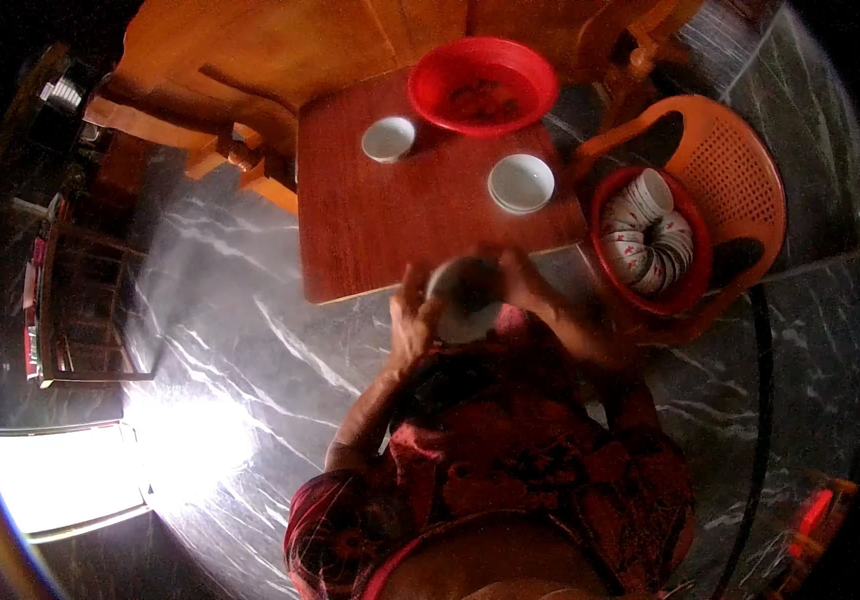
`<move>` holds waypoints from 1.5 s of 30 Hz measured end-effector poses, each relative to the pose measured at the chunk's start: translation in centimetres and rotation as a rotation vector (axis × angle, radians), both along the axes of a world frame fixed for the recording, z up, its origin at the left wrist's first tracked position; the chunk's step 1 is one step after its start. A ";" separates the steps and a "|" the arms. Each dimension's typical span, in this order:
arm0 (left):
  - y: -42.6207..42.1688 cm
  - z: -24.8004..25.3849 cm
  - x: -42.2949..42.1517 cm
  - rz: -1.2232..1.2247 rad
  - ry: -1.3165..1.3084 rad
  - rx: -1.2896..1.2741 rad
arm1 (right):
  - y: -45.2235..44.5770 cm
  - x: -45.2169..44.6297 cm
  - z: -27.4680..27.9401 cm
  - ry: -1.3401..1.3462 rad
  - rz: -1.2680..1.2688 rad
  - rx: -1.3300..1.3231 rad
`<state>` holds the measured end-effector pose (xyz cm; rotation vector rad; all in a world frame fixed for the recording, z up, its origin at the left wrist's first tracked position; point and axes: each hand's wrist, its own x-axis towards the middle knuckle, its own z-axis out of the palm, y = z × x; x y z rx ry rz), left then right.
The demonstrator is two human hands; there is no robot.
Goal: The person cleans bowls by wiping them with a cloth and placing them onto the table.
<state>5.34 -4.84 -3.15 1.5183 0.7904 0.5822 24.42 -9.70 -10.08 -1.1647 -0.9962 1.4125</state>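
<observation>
A bowl (462, 325) is held between my two hands at the front edge of the red-brown table. My left hand (415, 318) grips its left side. On its right side is my right hand (540, 292), blurred, with something dark between it and the bowl that I cannot make out. A white bowl (388, 139) sits at the table's back left. Stacked white bowls (521, 183) stand at the right of the table. Behind them, a red basin (483, 86) holds liquid and dark contents that are unclear.
The red-brown table (350, 220) stands before a wooden bench (250, 50). At the right, an orange plastic chair (740, 150) carries a red tub (702, 245) with several patterned bowls (640, 235). A dark rack (100, 300) stands at the left, and a black cable (762, 400) crosses the marbled floor.
</observation>
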 end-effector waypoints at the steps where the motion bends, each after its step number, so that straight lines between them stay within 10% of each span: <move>1: -0.4 -0.5 0.4 0.157 -0.119 0.036 | -0.1 -0.1 -3.3 -0.057 -0.100 0.102; 6: 0.1 -0.9 0.8 0.234 -0.234 0.231 | -2.1 -2.9 3.2 -0.427 -0.220 -0.158; 12: 0.2 -1.1 0.4 0.266 -0.124 0.455 | -1.8 -6.4 -1.9 0.945 -0.341 -0.194; 18: 1.3 -1.5 -1.2 0.438 -0.184 0.157 | -5.4 -4.1 5.8 -0.309 -0.379 0.258; 22: 2.9 -2.1 -3.0 0.383 -0.023 0.008 | -3.7 -1.4 3.1 0.486 -0.412 0.043; 32: 0.7 -0.2 -1.2 -0.040 0.033 -0.168 | -3.8 -3.9 11.2 -1.306 0.085 0.651; 45: -1.0 0.3 -0.7 0.108 -0.070 -0.074 | -2.0 -2.6 6.8 -0.574 -0.170 0.253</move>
